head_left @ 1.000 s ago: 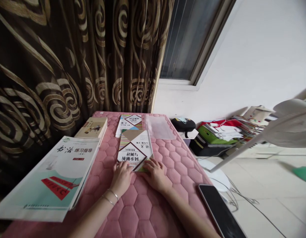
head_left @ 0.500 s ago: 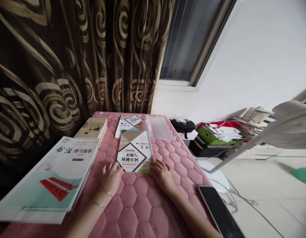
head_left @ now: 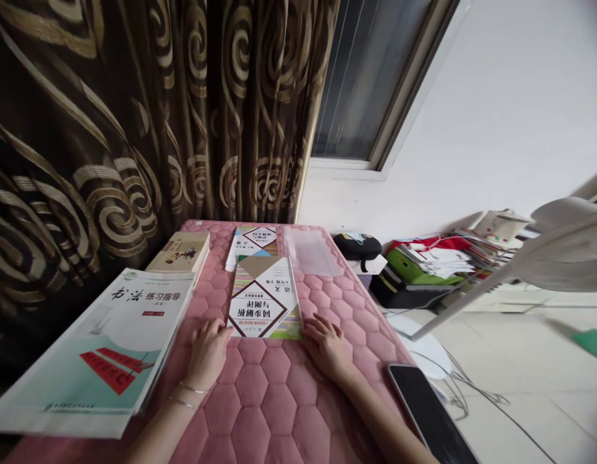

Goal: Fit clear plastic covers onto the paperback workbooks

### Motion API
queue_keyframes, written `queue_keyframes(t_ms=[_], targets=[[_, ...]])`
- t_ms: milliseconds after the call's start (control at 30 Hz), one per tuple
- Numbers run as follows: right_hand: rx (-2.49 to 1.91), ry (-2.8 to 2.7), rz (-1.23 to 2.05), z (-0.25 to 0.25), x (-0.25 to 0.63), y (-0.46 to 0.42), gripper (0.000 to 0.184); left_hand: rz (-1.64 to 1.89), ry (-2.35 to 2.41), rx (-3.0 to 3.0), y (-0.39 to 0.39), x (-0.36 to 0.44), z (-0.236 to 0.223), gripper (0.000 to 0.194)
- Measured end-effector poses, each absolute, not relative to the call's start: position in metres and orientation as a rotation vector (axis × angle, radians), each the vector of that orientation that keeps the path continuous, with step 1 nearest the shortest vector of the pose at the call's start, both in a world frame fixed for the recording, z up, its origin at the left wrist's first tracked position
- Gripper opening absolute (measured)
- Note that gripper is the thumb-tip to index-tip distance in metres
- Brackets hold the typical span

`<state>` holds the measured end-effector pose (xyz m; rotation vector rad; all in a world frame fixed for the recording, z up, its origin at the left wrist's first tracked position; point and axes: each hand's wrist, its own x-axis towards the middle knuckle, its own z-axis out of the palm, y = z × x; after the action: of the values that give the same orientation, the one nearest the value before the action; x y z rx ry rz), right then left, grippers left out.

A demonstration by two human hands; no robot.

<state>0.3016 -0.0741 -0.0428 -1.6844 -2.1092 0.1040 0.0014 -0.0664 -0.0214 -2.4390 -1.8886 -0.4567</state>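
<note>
A workbook (head_left: 265, 303) with a white cover, a dark diamond frame and Chinese print lies flat, its print upside down to me. My left hand (head_left: 209, 348), with two thin bangles at the wrist, rests by its near left corner, fingers loosely bent and the thumb side at the edge. At the near right corner my right hand (head_left: 327, 348) lies with its fingers stretched out. Neither hand grips the book. Just beyond it lies a second workbook (head_left: 253, 241), partly covered by the first. To its right is a translucent plastic sheet (head_left: 311, 251).
On the left of the pink quilted surface (head_left: 264, 412) are a stack of large books (head_left: 115, 348) and a thick beige book (head_left: 180, 250). A phone (head_left: 431, 412) lies at the right edge. Beyond stand a white fan or lamp (head_left: 472, 296) and piled bags and papers (head_left: 424, 264).
Both hands have drawn slightly outward, the left to the left and the right to the right, easing away from the front workbook's corners. The book has hardly moved.
</note>
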Motion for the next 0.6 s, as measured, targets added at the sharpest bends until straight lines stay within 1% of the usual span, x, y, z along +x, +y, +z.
queue_keyframes(t_ms=[100, 200, 333, 467, 600], targets=[[-1.650, -2.105, 0.083, -0.041, 0.283, -0.074, 0.019, -0.512, -1.829, -2.454, -0.069, 0.020, -0.023, 0.025], [-1.582, -2.106, 0.091, -0.042, 0.255, -0.069, 0.021, -0.576, -1.738, -2.557, -0.066, 0.046, -0.025, 0.019], [-1.544, -2.085, 0.115, -0.046, 0.229, -0.059, 0.021, -0.568, -1.693, -2.599, -0.060, 0.071, -0.029, 0.024], [-1.521, -2.102, 0.130, -0.046, 0.236, -0.056, 0.017, -0.600, -1.753, -2.576, -0.057, 0.066, -0.030, 0.020], [-1.570, -2.114, 0.160, -0.040, 0.266, -0.061, 0.019, -0.578, -1.803, -2.513, -0.057, 0.037, -0.026, 0.017]])
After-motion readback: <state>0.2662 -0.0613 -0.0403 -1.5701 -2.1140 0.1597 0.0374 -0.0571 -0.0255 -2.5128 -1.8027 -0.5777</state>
